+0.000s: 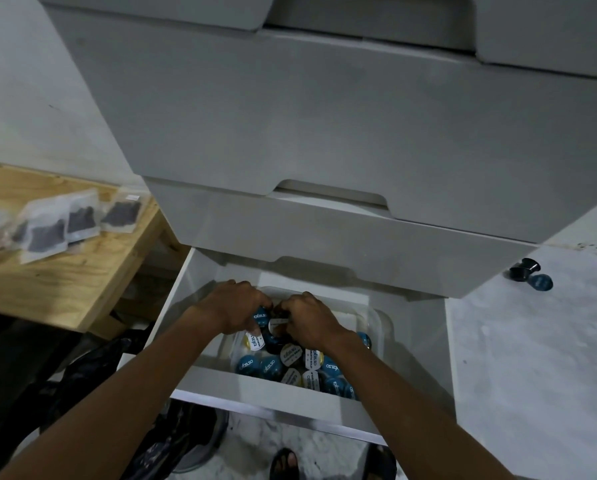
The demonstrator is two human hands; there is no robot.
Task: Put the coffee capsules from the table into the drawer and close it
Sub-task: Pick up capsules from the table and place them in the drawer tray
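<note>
So the bottom drawer (255, 389) is pulled all the way out, and both hands are down inside it. A clear tub (382, 323) sits in the drawer, and the coffee capsules (273, 367) are piled in it, mostly towards the drawer's front wall, a mix of blue lids and white-and-gold ones.

The left hand (234, 310) is over the back-left part of the drawer with its fingers curled in around a couple of capsules; a blue lid and a white one poke out from under them. The right hand (311, 320) is right beside it, knuckles nearly touching, with its fingers bunched together on another capsule in the same pile. I can't see the fingertips themselves, since they're buried in the capsules.

Two loose capsules (540, 282) lie on the floor off to the right of the drawer, one with a blue lid and one black, touching each other. Left of the drawer there's a wooden table (82, 271) with a few clear packets (79, 220) of dark stuff on it. Directly above the drawer, the other drawers of the white cabinet (324, 116) are pushed in. A sandalled foot (285, 462) shows just below the drawer's front.
</note>
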